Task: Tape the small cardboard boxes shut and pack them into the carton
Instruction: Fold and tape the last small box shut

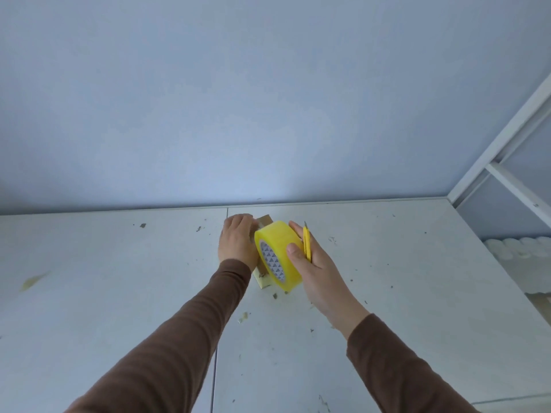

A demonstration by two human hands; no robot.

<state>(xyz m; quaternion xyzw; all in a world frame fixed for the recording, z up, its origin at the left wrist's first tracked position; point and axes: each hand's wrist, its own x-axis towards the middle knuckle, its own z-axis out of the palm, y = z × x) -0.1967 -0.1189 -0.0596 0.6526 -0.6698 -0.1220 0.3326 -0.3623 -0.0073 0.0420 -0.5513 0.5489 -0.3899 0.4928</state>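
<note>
A small cardboard box (263, 281) lies on the white table (119, 278) near the back wall, mostly hidden under my hands and the tape. My left hand (237, 239) rests flat on top of the box, fingers stretched toward its far end. My right hand (313, 263) grips a yellow tape roll (278, 254) standing on edge over the box, thumb on its rim. The same hand also holds a yellow utility knife (307, 244) against the palm, blade tip pointing away from me. The carton is not in view.
Small scraps and tape bits (243, 317) litter the table. A white metal frame (507, 174) stands at the right. White foam or padding (521, 248) lies beyond the table's right edge. A blue-grey wall (268, 99) rises directly behind the table.
</note>
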